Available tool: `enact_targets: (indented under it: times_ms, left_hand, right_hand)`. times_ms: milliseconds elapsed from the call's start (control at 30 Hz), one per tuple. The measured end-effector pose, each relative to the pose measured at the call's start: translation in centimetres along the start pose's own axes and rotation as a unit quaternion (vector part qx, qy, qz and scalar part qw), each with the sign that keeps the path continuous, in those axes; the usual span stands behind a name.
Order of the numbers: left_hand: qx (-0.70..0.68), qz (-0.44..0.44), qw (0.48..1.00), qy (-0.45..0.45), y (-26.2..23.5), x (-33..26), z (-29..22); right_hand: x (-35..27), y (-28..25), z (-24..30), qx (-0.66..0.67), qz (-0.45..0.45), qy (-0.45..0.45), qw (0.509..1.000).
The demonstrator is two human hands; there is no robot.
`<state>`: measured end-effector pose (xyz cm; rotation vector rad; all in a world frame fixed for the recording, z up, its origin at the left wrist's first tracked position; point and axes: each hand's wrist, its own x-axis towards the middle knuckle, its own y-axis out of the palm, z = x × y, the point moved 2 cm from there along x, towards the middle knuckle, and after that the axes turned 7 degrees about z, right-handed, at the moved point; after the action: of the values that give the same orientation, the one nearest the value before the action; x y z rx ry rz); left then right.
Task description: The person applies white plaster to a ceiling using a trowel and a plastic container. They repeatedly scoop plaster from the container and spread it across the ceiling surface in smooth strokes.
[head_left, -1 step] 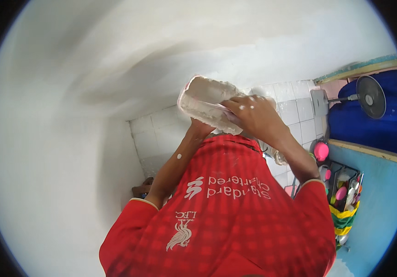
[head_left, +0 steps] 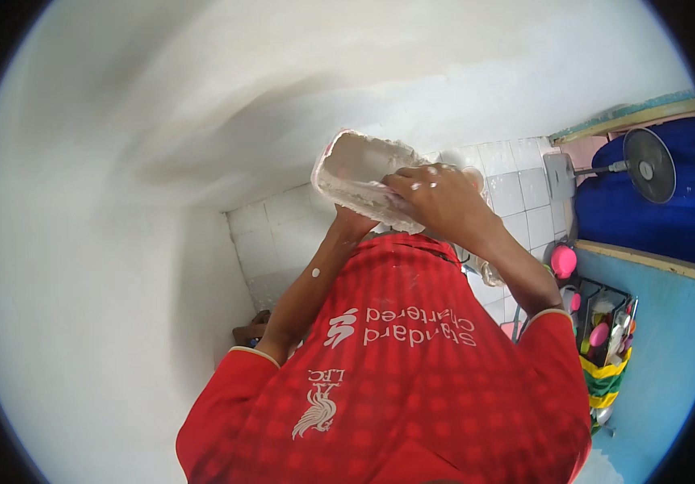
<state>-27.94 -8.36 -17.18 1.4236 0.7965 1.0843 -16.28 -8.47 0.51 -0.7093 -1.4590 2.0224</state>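
A tub (head_left: 346, 157) with a ragged rim, its inside caked with white paste, tilts in front of my waist. My left hand (head_left: 353, 222) holds it from below on the near side, with most of its fingers hidden behind the tub. Over the tub's right part, my right hand (head_left: 436, 194) is closed on a thin, flat, pale scraper, which the fingers and the rim now mostly cover. Spots of white paste dot the right knuckles and the left forearm.
A white wall (head_left: 226, 121) rises ahead and to the left, above a white tiled floor (head_left: 525, 198). Off to the right stand a fan (head_left: 648, 165), a blue curtain (head_left: 606, 210) and a rack (head_left: 602, 310) of kitchenware, near a pink bowl (head_left: 563, 261).
My right hand has shifted slightly left and turned down over the tub. The scraper's blade, plain to see before, is now mostly hidden. The left hand and tub have barely moved.
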Motion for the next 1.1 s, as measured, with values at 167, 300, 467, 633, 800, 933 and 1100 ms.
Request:
enact_targets:
  times_ms: [167, 300, 467, 633, 800, 933, 1100]
  left_hand:
    - [-0.041, 0.012, 0.999, -0.001, -2.2, -0.1, 0.9]
    - [-0.059, 0.016, 0.998, -0.024, -2.8, -0.2, 1.0]
    - [-0.087, 0.015, 0.995, -0.055, -2.7, -0.9, 0.1]
    - [-0.120, 0.014, 0.990, -0.076, -1.9, -1.1, -0.7]
    - [-0.060, 0.018, 0.998, -0.021, -0.5, -0.8, -1.0]
    - [-0.020, 0.019, 1.000, 0.004, -0.3, -0.5, -0.3]
    - [-0.048, 0.067, 0.996, -0.018, 0.4, 0.1, 0.3]
  right_hand:
    - [-0.2, 1.5, 0.1, 0.008, -0.021, -0.017, 1.000]
    - [-0.2, 1.6, -0.1, 0.029, -0.040, 0.024, 0.999]
    - [-0.1, 1.7, -0.1, 0.071, -0.058, 0.013, 0.996]
    - [0.6, 0.3, 0.9, 0.070, -0.060, 0.005, 0.996]
    - [-0.5, -0.1, -2.5, 0.233, -0.110, 0.052, 0.965]
    - [-2.3, 0.3, -3.7, 0.475, -0.170, 0.182, 0.844]
    - [-4.3, 0.8, -4.3, 0.449, -0.239, 0.149, 0.848]
